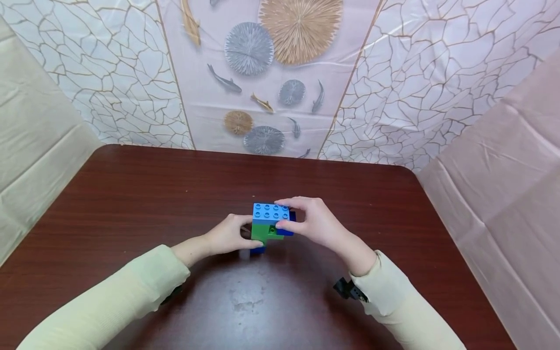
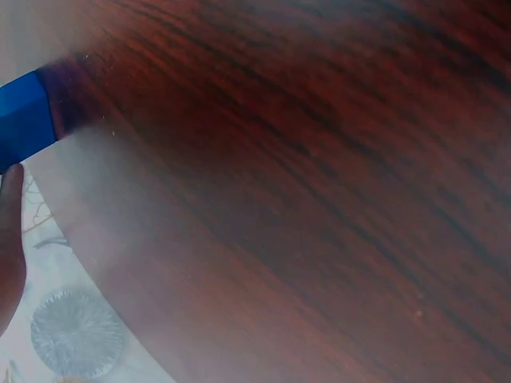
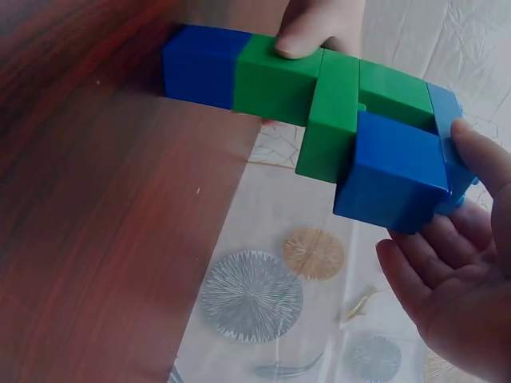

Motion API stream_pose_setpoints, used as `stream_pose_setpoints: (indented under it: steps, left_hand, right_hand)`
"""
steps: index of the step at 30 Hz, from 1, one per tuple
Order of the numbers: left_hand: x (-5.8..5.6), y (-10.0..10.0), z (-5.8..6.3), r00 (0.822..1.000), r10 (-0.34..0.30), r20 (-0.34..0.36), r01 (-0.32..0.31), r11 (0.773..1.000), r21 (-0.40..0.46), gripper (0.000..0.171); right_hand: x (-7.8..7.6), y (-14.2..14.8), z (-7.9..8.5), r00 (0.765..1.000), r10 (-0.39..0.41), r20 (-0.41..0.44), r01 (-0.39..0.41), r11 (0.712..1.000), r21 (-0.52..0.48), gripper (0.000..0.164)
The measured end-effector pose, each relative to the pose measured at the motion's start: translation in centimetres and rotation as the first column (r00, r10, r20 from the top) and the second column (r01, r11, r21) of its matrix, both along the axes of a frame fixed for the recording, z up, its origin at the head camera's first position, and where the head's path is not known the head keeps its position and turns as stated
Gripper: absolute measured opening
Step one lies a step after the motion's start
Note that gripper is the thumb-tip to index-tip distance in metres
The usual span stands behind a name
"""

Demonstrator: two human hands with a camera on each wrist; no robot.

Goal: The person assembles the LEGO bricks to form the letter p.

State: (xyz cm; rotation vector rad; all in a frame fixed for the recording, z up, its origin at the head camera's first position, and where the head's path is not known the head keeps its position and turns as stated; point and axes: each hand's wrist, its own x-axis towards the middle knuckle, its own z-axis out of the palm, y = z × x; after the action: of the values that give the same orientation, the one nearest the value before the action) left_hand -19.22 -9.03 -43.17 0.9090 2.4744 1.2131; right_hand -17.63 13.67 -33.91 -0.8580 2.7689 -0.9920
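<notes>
A small tower of toy building bricks stands on the table in the head view. Its lowest piece is a dark blue brick (image 3: 204,68), with green bricks (image 3: 279,76) above it. A light blue studded brick (image 1: 271,212) caps the tower. Beneath that brick's right end sits another dark blue brick (image 3: 395,163), on a green piece that juts out sideways. My left hand (image 1: 227,235) grips the green part from the left, thumb at the front. My right hand (image 1: 318,219) pinches the light blue brick at its right end between thumb and fingers.
The dark brown tabletop (image 1: 131,204) reaches back to a patterned sheet (image 1: 262,109). Pale cloth (image 1: 494,170) hangs at both sides. A black wrist device (image 1: 350,289) sits by the right sleeve. The left wrist view shows mostly tabletop and a blue brick (image 2: 24,120) at its edge.
</notes>
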Motion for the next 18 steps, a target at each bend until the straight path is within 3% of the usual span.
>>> stream_pose_setpoints:
  steps: [6,18]
  left_hand:
    - [0.12,0.01,-0.86,0.999,-0.016,-0.041,0.009,0.985,-0.172,0.041]
    - [0.16,0.22,-1.16,0.999,-0.002,-0.047,-0.005,0.990,-0.140,0.041]
  right_hand:
    - [0.26,-0.08,-0.22,0.999,0.022,-0.041,-0.021,0.999,0.029,0.052]
    - [0.19,-0.02,-0.43,0.998,0.029,-0.052,-0.027,0.999,0.030,0.054]
